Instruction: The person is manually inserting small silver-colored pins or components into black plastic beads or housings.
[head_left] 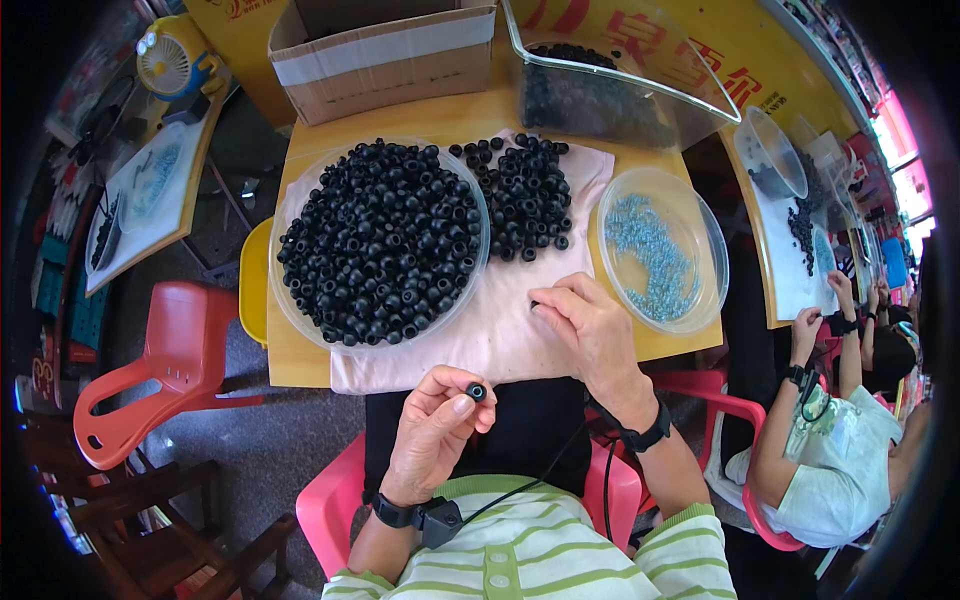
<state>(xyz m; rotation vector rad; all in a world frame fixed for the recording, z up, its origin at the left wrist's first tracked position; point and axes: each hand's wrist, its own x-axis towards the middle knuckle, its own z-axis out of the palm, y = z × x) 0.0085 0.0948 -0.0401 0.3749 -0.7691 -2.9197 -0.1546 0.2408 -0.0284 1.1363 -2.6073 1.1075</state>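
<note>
My left hand point(432, 428) is at the front edge of the table, its thumb and fingers pinching a small black barrel-shaped bead point(476, 392). A pale blue bit shows inside the bead's hole. Over the pink cloth point(450, 345) my right hand point(598, 335) is closed, thumb against forefinger, with a tiny dark thing at the fingertips that I cannot make out. Beyond my hands stands a round clear tub point(482, 268) heaped with black beads point(380, 240). Loose black beads point(530, 195) lie on the cloth beside it. Right of them, another clear tub point(712, 255) holds small light-blue pieces point(650, 255).
A cardboard box point(390, 75) and a clear bin point(640, 110) with black beads stand at the table's back. To the right a co-worker point(835, 460) sits at another table. A red chair point(165, 370) and a small fan point(170, 60) are at the left.
</note>
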